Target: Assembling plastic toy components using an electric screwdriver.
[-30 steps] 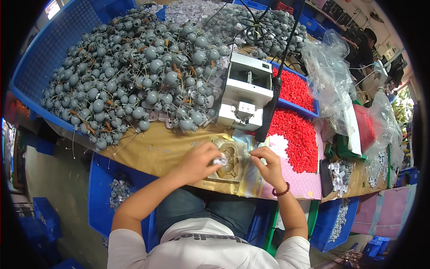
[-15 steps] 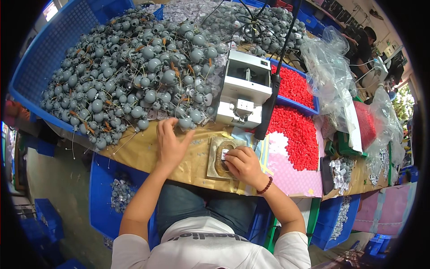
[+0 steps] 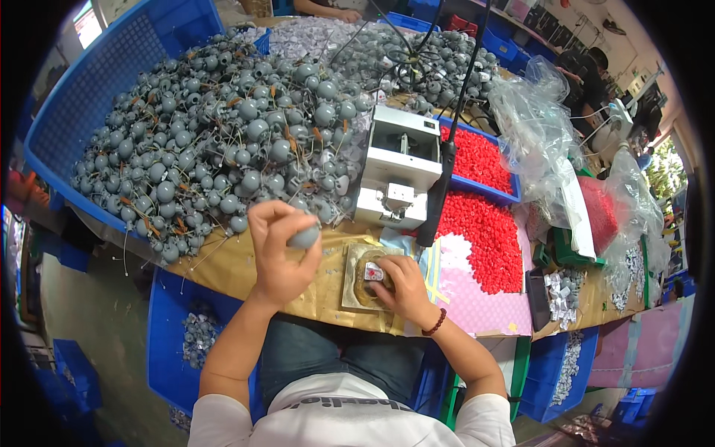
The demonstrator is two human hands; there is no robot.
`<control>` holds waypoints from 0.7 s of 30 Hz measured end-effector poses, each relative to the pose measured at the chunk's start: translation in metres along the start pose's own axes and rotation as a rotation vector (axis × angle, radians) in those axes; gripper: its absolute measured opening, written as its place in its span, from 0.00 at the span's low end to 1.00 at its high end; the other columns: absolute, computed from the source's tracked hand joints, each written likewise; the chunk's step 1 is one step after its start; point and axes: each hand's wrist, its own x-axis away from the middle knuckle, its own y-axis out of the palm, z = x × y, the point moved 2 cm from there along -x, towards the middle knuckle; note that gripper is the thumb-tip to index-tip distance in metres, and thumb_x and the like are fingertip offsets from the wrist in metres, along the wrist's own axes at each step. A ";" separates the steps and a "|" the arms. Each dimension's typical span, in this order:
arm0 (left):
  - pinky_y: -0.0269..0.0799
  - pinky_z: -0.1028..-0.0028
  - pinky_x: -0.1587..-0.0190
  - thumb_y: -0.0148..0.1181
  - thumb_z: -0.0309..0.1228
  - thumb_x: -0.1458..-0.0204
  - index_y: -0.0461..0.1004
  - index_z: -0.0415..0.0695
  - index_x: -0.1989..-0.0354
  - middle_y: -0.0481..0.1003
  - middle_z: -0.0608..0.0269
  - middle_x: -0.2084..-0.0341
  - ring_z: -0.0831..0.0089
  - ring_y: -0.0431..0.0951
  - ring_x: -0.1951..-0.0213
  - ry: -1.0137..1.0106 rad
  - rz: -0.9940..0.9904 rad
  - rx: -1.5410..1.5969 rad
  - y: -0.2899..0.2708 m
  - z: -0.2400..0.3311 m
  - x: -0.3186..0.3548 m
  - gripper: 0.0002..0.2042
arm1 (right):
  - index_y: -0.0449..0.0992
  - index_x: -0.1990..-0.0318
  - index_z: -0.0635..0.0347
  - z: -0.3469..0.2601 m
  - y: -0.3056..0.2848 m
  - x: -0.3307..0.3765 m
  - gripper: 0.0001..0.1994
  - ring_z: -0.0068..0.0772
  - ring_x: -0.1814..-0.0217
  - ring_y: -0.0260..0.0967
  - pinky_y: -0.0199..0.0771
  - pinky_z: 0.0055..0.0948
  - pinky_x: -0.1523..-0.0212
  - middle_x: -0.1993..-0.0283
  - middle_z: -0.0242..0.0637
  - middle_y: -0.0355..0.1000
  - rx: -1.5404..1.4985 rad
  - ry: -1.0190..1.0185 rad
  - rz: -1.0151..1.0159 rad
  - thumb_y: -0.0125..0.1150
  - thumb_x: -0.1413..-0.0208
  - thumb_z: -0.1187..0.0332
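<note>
My left hand [image 3: 279, 261] is raised over the table's near edge, its fingers closed on a grey ball-shaped part [image 3: 304, 237]. In front of me lies a squarish metal-coloured block [image 3: 350, 298] with a rounded, brownish ring-like recess. At this block my right hand [image 3: 410, 289] pinches a small white piece with a red mark [image 3: 374, 273] between thumb and fingers. The fingers partly cover the piece and the recess. A large heap of grey ball-shaped parts [image 3: 179, 149] with thin wires lies beyond my left hand.
A white machine [image 3: 398, 167] stands beyond the block, a black cable-fed tool [image 3: 438, 197] along its right side. Small red parts [image 3: 480, 238] lie on pink sheeting and in a blue tray [image 3: 514, 197]. Blue crates [image 3: 175, 357] stand below. A person's hand [image 3: 348, 15] shows at the far edge.
My left hand has lifted away from the heap's near edge with a grey ball-shaped part in its fingers. My right hand stays at the block, with more of the white piece showing.
</note>
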 end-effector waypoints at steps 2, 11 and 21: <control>0.74 0.70 0.52 0.66 0.14 0.53 0.74 0.45 0.47 0.66 0.55 0.50 0.64 0.72 0.52 -0.033 -0.105 0.112 -0.003 0.011 -0.005 0.23 | 0.74 0.44 0.61 -0.003 -0.011 -0.005 0.25 0.50 0.46 0.71 0.70 0.45 0.44 0.46 0.46 0.72 -0.048 0.000 0.031 0.74 0.50 0.68; 0.72 0.72 0.43 0.65 0.12 0.50 0.70 0.42 0.42 0.66 0.57 0.45 0.68 0.72 0.45 -0.321 -0.420 0.467 0.015 0.032 0.043 0.26 | 0.72 0.38 0.65 -0.038 -0.047 -0.050 0.24 0.38 0.44 0.75 0.74 0.36 0.40 0.45 0.44 0.76 -0.596 0.141 -0.133 0.69 0.41 0.68; 0.75 0.67 0.53 0.72 0.25 0.50 0.72 0.40 0.47 0.73 0.53 0.55 0.58 0.78 0.55 -0.597 -0.426 0.200 0.046 0.006 0.128 0.22 | 0.81 0.57 0.63 -0.013 -0.027 -0.017 0.08 0.37 0.62 0.78 0.79 0.32 0.60 0.64 0.37 0.78 -0.250 0.173 -0.305 0.66 0.45 0.78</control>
